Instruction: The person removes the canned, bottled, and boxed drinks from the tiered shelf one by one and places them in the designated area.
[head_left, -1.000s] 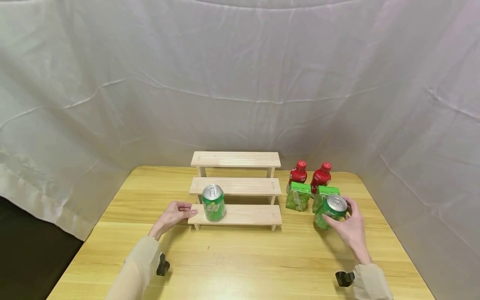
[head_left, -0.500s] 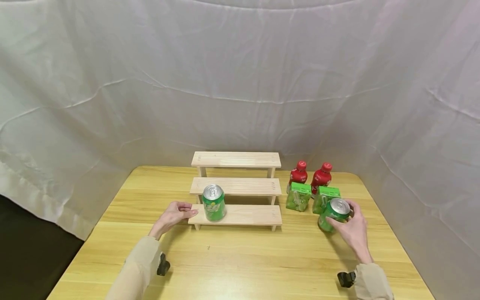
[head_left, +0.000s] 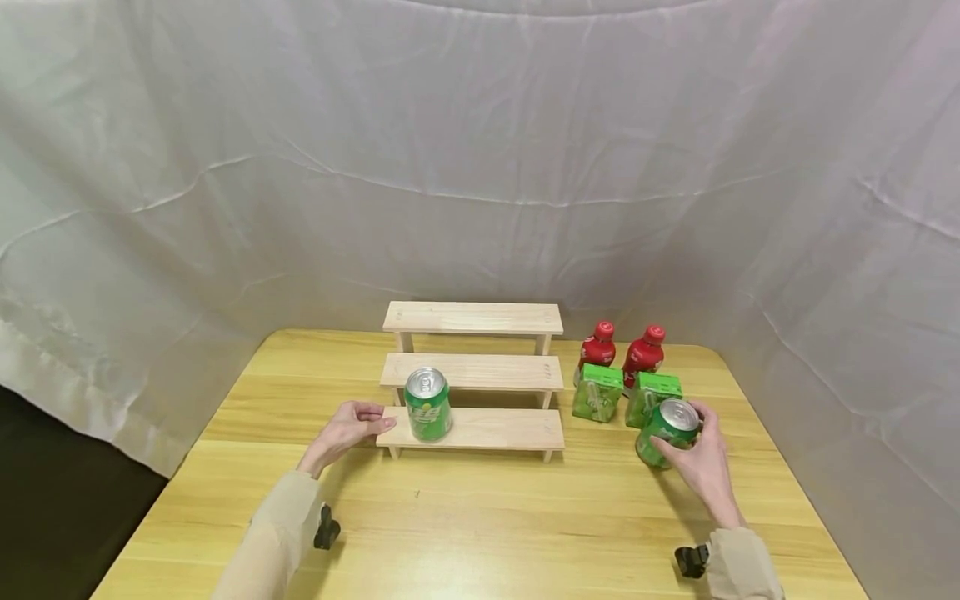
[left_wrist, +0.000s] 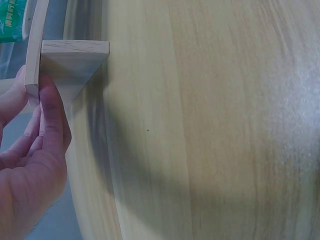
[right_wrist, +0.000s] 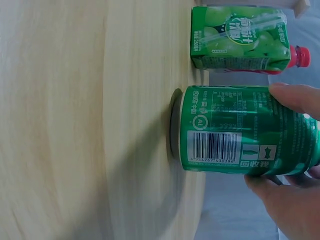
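Observation:
My left hand (head_left: 350,432) pinches the left end of the lowest board of a three-tier wooden shelf (head_left: 502,427). In the left wrist view the thumb is on one face of the board (left_wrist: 34,60) and the fingers are on the other. On that lowest tier, near the hand, stands a green soda can (head_left: 428,407) with a silver lid. At the right, my right hand (head_left: 708,467) grips a second green soda can (head_left: 660,440), thumb and fingers around its upper part. The right wrist view shows its barcode side (right_wrist: 215,147) and its base close over the table.
Two green juice boxes (head_left: 597,393) (head_left: 652,398) stand right of the shelf, one just behind the gripped can. Behind them are two red bottles (head_left: 597,350) (head_left: 642,354). A grey curtain (head_left: 480,167) encloses the wooden table (head_left: 480,525) at the back and sides.
My right hand and its can have shifted slightly right and toward me, uncovering more of the juice box behind. The left hand, the shelf and the can on it have stayed put.

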